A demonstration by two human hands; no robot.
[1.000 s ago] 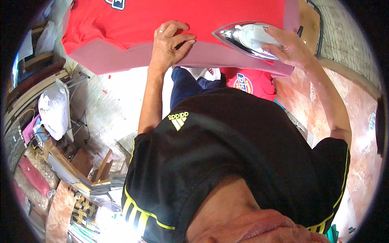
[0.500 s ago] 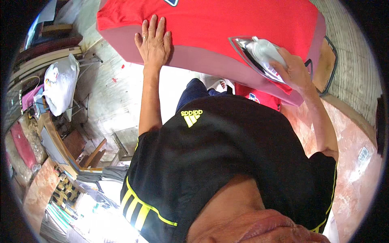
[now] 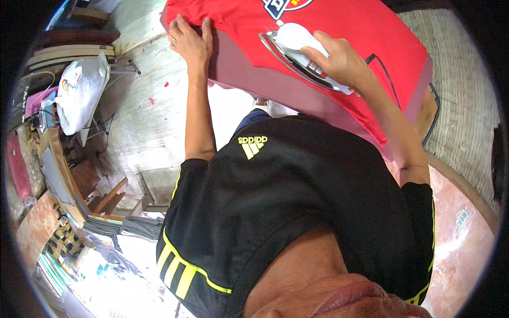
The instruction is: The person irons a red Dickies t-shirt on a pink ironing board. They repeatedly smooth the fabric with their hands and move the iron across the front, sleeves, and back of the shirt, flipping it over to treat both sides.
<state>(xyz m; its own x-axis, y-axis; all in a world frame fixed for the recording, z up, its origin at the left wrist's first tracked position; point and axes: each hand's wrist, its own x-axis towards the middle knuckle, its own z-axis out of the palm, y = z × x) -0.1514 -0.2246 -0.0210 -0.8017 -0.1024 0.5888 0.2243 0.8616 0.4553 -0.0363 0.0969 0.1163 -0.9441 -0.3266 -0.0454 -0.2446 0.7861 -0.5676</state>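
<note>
A red shirt (image 3: 339,26) with a printed badge lies over a mauve-covered ironing board (image 3: 233,63). My right hand (image 3: 336,58) is wrapped round the handle of a white iron (image 3: 297,40). The iron's metal soleplate rests on the shirt, just below the badge, and its dark cord trails to the right. At the left end of the board, my left hand (image 3: 192,45) touches the shirt's edge with its fingertips. Its fingers are slightly bent and the thumb is spread apart from them.
A white plastic bag (image 3: 79,95) sits on a small stand to the left. Grey folded cloths (image 3: 142,227) are stacked at the lower left, near wooden boards (image 3: 108,196). A dark metal frame (image 3: 436,106) sticks out at the board's right end.
The iron has moved left and farther up the shirt in my right hand. My left hand has shifted from lying flat to bent fingers at the shirt's edge. More of the badge shows.
</note>
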